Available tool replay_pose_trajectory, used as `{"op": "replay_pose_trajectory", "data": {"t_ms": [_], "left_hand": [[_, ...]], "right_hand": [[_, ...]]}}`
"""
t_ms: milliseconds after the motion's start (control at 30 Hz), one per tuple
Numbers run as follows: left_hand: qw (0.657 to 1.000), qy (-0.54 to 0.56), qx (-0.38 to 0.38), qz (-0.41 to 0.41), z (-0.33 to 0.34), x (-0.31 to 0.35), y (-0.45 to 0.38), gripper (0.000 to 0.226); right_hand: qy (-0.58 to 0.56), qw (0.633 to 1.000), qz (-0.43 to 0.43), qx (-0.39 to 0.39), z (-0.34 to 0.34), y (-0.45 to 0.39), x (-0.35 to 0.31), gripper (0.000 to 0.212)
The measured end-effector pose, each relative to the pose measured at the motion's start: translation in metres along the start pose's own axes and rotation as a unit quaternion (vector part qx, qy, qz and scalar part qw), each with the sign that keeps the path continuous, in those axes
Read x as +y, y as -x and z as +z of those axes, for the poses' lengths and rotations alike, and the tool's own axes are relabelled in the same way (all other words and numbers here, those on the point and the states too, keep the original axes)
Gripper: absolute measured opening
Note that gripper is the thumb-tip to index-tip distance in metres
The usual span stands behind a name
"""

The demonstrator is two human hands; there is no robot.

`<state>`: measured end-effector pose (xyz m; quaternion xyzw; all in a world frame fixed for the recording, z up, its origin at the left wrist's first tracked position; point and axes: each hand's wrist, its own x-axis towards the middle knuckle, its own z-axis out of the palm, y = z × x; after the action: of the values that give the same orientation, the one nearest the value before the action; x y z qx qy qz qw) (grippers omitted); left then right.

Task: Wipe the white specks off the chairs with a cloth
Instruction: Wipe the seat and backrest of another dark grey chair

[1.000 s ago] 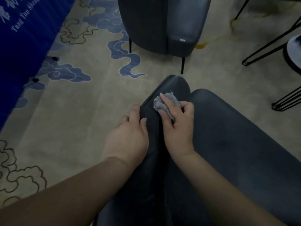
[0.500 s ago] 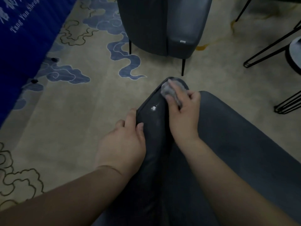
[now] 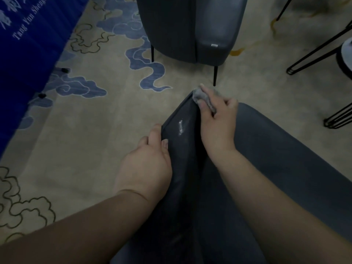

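Two forearms outstretched, right hand pinching cloth, left hand gripping chair edge

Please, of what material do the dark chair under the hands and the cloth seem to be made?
The near chair looks like smooth leather or imitation leather, dark grey-blue: it shines softly and has a stitched edge. Which of the two, I cannot tell. The cloth in the right hand looks like soft grey fabric, matte and crumpled.

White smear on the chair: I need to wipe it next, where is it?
Head view: the white smear sits on the chair's armrest, between the left hand and the cloth.
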<state>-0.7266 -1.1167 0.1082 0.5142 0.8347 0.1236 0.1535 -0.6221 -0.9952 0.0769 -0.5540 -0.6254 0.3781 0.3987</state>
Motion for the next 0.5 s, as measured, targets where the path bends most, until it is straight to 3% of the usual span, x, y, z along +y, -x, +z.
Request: {"op": "replay_pose_trajectory", "data": {"t_ms": [133,333,500], "left_hand": [[1.0,0.024,-0.004,-0.005,0.001,-0.002,-0.001,0.04],[0.999,0.037,0.005,0.003,0.0,-0.002,0.0,0.039],[0.999,0.032,0.01,-0.001,-0.001,-0.001,0.0,0.035]], "right_hand": [[0.049,0.985,-0.145,-0.08,-0.012,0.044,0.004,0.04],[0.043,0.998,-0.048,-0.026,-0.001,0.008,-0.007,0.036],[0.08,0.972,-0.197,-0.097,-0.016,0.048,0.004,0.043]]}}
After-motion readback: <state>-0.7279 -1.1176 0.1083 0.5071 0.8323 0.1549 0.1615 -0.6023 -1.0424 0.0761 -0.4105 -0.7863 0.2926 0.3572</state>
